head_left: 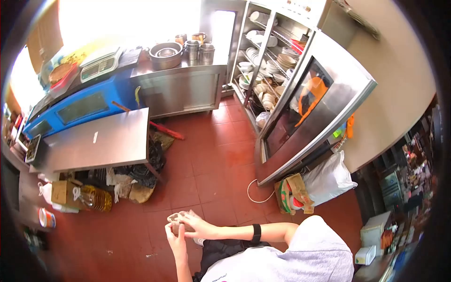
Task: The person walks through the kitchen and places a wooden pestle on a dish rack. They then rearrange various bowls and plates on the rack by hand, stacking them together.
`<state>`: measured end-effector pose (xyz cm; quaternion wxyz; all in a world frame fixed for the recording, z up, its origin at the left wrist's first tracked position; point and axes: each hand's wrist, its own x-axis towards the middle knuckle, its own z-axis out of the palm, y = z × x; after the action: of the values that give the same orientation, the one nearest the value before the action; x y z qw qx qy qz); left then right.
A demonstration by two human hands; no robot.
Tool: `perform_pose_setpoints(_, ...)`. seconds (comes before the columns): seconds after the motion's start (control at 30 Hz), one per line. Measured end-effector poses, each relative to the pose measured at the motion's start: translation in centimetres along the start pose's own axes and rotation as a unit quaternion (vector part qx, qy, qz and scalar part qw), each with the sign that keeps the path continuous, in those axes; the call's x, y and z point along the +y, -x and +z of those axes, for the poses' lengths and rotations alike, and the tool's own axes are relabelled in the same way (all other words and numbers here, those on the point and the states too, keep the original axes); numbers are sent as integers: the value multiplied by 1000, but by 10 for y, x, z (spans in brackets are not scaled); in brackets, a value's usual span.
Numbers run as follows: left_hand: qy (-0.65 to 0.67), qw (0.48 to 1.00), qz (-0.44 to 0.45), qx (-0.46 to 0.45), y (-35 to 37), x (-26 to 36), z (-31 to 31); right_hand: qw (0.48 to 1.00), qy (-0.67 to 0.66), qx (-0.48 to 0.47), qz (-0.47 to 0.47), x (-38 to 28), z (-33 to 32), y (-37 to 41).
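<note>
Low in the head view, my two hands meet in front of my body around a small beige-grey object (176,217) with a rounded, looped upper edge. I cannot tell exactly what it is. My left hand (175,238) grips it from the near left side, fingers pointing up. From the right, my right hand (199,228) reaches across and closes its fingers over the object, hiding part of it. A black band (256,233) circles my right wrist. Beneath the hands are the red tiled floor and my dark trousers (218,254).
Ahead to the right, a tall cabinet (270,61) full of dishes has its glazed door (305,108) swung out. A cardboard box (293,192) and white sack (329,181) sit below it. A steel table (98,141) stands left, near an oil jug (96,198). Steel pots (165,58) top the back counter.
</note>
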<state>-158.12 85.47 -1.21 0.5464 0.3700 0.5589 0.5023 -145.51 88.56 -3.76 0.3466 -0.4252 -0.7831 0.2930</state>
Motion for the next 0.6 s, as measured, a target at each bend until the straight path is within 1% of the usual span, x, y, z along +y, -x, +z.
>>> perform_pose_setpoints(0.03, -2, 1000, -6, -9, -8, 1, -3, 999, -24, 25, -13, 8, 11, 1)
perform_pose_setpoints(0.1, -43, 999, -1, -21, -23, 5, -7, 988, -151, 3, 41, 1, 6, -10)
perform_pose_setpoints(0.17, -102, 994, 20, -43, -41, -1, -15, 972, -202, -67, 99, 9, 1, -21)
perform_pose_setpoints(0.2, -112, 991, 53, -46, -50, -3, -18, 960, -228, -102, 127, 13, -1, -26)
perform_pose_setpoints(0.3, -153, 985, 42, -62, -74, 7, -32, 952, -259, -130, 94, 34, -2, -42)
perform_pose_setpoints(0.33, -138, 987, 40, -72, -81, 7, -36, 948, -268, -130, 116, 38, -1, -51)
perform_pose_setpoints(0.37, -154, 983, 42, -86, -86, 12, -39, 930, -313, -139, 135, 47, -1, -59)
perform_pose_setpoints(0.43, -187, 974, 50, -115, -99, 26, -37, 940, -289, -129, 123, 59, -7, -79)
perform_pose_setpoints(0.47, -192, 972, 63, -118, -107, 28, -35, 953, -249, -141, 103, 70, -8, -92)
perform_pose_setpoints(0.5, -241, 960, 71, -120, -113, 37, -32, 962, -204, -157, 94, 81, -10, -102)
perform_pose_setpoints(0.57, -284, 948, 51, -136, -133, 39, -31, 973, -110, -184, 86, 102, -17, -116)
perform_pose_setpoints(0.6, -247, 959, 36, -138, -143, 37, -28, 965, -96, -220, 109, 109, -24, -122)
